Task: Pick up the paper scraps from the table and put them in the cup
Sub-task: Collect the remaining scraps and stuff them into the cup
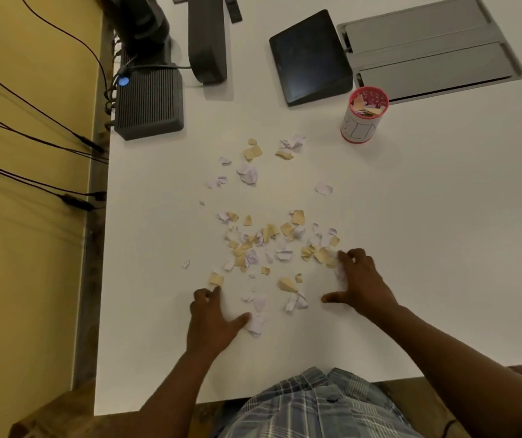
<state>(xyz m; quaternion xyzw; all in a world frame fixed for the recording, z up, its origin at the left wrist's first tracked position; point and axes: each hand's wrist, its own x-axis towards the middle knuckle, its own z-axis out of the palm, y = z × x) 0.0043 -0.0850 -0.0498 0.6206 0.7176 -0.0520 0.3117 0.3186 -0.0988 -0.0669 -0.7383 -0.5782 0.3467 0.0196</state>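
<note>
Torn tan and white paper scraps (272,245) lie scattered over the middle of the white table (427,248). A white cup (364,118) with a red rim stands at the back right, with scraps inside it. My left hand (212,320) rests flat at the near left edge of the pile, fingers spread. Its fingertips touch a tan scrap (216,279) and its thumb lies beside a white scrap (257,324). My right hand (359,284) is clawed over the pile's right edge, fingertips on tan scraps, thumb stretched out, white paper under its fingers.
A dark tablet (310,58) and a grey cable hatch (430,49) lie behind the cup. A black ribbed box (149,102) and a dark monitor stand (207,39) sit at the back left. Cables hang off the table's left edge.
</note>
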